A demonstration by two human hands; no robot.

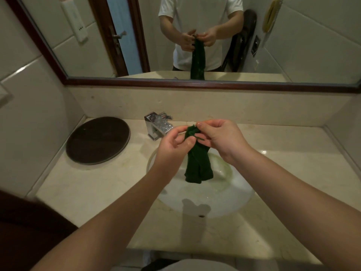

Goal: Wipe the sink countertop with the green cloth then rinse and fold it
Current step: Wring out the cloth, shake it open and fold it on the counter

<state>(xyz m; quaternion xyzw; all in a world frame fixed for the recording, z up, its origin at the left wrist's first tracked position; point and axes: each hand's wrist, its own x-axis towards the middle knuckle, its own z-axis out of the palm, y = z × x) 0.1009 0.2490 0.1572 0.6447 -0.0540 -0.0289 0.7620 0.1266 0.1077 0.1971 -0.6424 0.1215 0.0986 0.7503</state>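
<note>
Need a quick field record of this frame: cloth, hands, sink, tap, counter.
cloth: green cloth, hanging bunched over the sink
left hand: pinching the cloth's top edge
right hand: pinching the same top edge
sink: white basin, greenish tint inside
tap: chrome, no stream visible
counter: round dark tray at back left

No readable text, label, brand, number or sign is showing anywhere in this view. The chrome faucet [158,125] is carrying no legible mark. The white wall unit [75,20] reflected in the mirror [195,81] is showing only small dark dots, too small to read. The dark round tray [97,140] and the green cloth [198,163] are bearing no lettering.
</note>
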